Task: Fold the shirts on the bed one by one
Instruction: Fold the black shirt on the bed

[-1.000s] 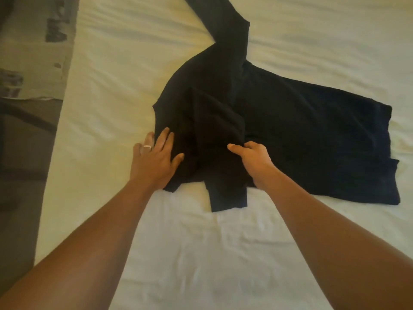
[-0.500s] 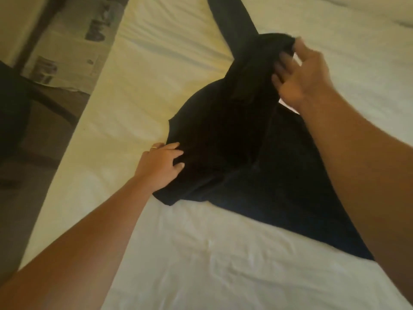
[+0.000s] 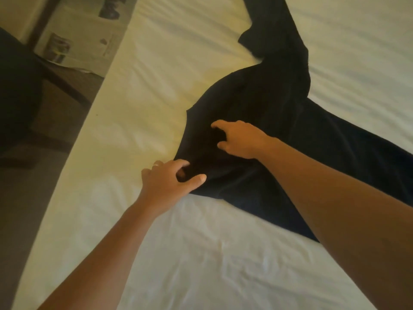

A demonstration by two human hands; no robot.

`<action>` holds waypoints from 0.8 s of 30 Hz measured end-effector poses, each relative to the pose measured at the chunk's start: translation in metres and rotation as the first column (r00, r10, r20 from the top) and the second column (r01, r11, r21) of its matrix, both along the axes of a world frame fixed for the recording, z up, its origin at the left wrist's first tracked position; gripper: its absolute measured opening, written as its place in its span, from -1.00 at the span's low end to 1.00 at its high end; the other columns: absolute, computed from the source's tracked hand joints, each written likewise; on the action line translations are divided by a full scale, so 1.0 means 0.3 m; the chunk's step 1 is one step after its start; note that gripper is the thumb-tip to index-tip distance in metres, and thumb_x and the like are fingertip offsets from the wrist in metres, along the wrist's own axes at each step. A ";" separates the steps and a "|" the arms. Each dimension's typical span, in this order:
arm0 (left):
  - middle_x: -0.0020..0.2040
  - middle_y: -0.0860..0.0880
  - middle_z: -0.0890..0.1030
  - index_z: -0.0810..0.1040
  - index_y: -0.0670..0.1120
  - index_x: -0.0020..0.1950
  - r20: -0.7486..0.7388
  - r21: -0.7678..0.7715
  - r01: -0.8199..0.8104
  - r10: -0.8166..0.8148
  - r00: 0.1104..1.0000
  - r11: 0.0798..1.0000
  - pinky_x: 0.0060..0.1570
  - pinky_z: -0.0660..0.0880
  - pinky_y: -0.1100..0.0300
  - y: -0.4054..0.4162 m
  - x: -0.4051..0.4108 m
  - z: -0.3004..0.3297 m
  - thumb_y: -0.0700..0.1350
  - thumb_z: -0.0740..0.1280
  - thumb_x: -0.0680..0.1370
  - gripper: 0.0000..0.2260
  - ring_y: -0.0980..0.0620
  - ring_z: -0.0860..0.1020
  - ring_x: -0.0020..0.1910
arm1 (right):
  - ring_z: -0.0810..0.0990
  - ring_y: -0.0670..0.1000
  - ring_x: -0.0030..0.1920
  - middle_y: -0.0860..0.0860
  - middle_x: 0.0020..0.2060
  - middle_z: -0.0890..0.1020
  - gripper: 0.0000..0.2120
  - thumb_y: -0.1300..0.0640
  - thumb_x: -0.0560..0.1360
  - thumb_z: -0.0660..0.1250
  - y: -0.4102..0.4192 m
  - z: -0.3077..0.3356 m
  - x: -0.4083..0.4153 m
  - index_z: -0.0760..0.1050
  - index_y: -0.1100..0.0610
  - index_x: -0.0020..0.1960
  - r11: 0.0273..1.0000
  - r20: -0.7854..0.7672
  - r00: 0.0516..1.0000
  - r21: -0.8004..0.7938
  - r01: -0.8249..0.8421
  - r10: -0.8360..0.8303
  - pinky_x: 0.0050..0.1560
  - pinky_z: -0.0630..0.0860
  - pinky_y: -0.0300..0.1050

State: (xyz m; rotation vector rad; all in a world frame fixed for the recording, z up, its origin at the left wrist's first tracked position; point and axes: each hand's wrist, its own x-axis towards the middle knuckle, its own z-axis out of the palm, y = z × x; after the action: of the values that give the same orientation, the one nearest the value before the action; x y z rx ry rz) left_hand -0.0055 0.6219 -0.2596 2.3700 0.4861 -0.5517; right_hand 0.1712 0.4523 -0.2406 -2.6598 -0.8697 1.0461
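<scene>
The dark shirt [image 3: 279, 130] lies spread on the bed [image 3: 201, 253], one sleeve trailing toward the far side. At its near corner the left hand [image 3: 167, 182] pinches cloth; the right hand [image 3: 241, 139], fingers curled, seems to bunch fabric (grip unclear). Soft and limp, it is likely best taken at seams.

Black shirt [image 3: 279, 135] lies spread on bed w/ white sheet [image 3: 201, 253], one long sleeve running up toward top edge, folded over itself near the top. Left hand [image 3: 166, 183] grips shirt's near-left edge, thumb & fingers curled round the cloth; ring on one finger. Right hand [image 3: 242, 139] sits on shirt just beyond, fingers curled into fabric. Newspaper [image 3: 89, 34] on floor, upper left, beside bed.
</scene>
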 end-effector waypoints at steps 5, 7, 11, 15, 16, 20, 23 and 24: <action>-0.06 0.15 0.53 0.51 0.14 0.19 -0.031 0.060 0.041 -0.039 0.999 0.997 0.21 0.26 -0.05 0.034 -0.038 -0.007 0.39 0.36 0.46 -0.55 0.00 0.42 0.17 | 0.57 0.05 -0.10 -0.05 -0.15 0.55 -0.86 -0.01 0.60 0.35 0.013 -0.009 0.064 0.46 0.01 0.10 0.988 0.086 0.988 0.095 0.121 -0.129 -0.17 0.44 -0.06; -0.10 0.10 0.51 0.54 0.08 0.14 -0.016 0.059 -0.020 0.021 1.000 0.998 0.22 0.26 -0.08 0.052 -0.034 -0.019 0.30 0.33 0.54 -0.65 -0.05 0.47 0.14 | 0.55 -0.05 -0.20 -0.07 -0.23 0.55 -0.91 0.01 0.60 0.35 -0.017 -0.008 0.100 0.45 -0.02 0.02 0.921 0.147 0.929 0.249 0.299 -0.341 -0.25 0.41 -0.13; -0.27 0.11 0.51 0.51 0.01 -0.13 0.042 -0.047 -0.294 0.296 0.954 0.955 0.13 0.24 -0.02 0.079 -0.023 -0.053 0.15 0.29 0.62 -0.74 -0.05 0.55 -0.12 | 0.54 -0.15 -0.17 -0.09 -0.15 0.56 -0.65 0.08 0.62 0.32 -0.089 -0.023 0.095 0.38 0.01 0.38 0.904 0.065 0.924 0.245 0.351 -0.377 -0.10 0.46 -0.19; -0.22 0.07 0.57 0.51 0.03 -0.06 0.076 0.124 -0.290 0.282 0.956 0.949 0.03 0.22 0.01 0.042 -0.014 -0.074 0.12 0.27 0.61 -0.81 -0.06 0.54 -0.15 | 0.49 -0.11 0.03 -0.10 0.06 0.53 -0.39 0.07 0.60 0.35 -0.101 -0.058 0.051 0.20 -0.03 0.57 0.941 0.100 0.954 0.219 0.257 -0.283 0.06 0.40 -0.17; -0.21 0.04 0.57 0.53 0.02 -0.01 0.097 0.221 -0.265 0.249 0.964 0.939 0.01 0.25 0.00 0.022 -0.010 -0.069 0.09 0.28 0.60 -0.84 -0.06 0.53 -0.16 | 0.46 -0.11 0.09 -0.11 0.09 0.51 -0.41 0.06 0.60 0.35 -0.108 -0.064 0.038 0.20 -0.03 0.57 0.932 0.113 0.947 0.249 0.265 -0.299 0.10 0.39 -0.18; 0.03 -0.13 0.56 0.52 -0.08 0.21 0.203 0.500 -0.202 0.113 0.973 0.843 0.00 0.40 -0.06 -0.091 0.030 -0.033 -0.06 0.34 0.48 -0.69 -0.16 0.51 -0.01 | 0.46 -0.13 0.16 -0.09 0.15 0.55 -0.64 0.11 0.64 0.26 -0.160 -0.081 -0.018 0.43 0.07 0.43 0.807 0.214 0.849 0.484 0.338 -0.483 0.17 0.45 -0.18; 0.31 -0.19 0.52 0.47 -0.10 0.40 0.352 0.476 -0.045 -0.144 0.925 0.878 0.13 0.45 -0.14 -0.174 0.083 -0.047 0.02 0.30 0.52 -0.54 -0.25 0.50 0.26 | 0.56 -0.12 0.02 -0.11 0.05 0.57 -0.74 0.16 0.67 0.20 -0.198 -0.084 0.000 0.51 0.10 0.32 0.735 0.199 0.782 0.534 0.419 -0.590 0.11 0.58 -0.07; 0.39 -0.19 0.50 0.44 -0.09 0.45 0.336 0.481 0.039 -0.226 0.914 0.876 0.18 0.44 -0.15 -0.191 0.104 -0.062 0.08 0.25 0.56 -0.51 -0.26 0.47 0.34 | 0.58 -0.12 -0.08 -0.11 0.00 0.59 -0.73 0.15 0.68 0.18 -0.207 -0.085 0.018 0.50 0.08 0.34 0.740 0.174 0.786 0.503 0.447 -0.593 0.02 0.61 -0.10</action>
State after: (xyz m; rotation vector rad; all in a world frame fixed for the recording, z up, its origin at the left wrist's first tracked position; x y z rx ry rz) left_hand 0.0257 0.5646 -0.2783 2.9011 0.2933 -0.0053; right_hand 0.1766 0.3902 -0.2660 -2.4631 -0.2779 0.2331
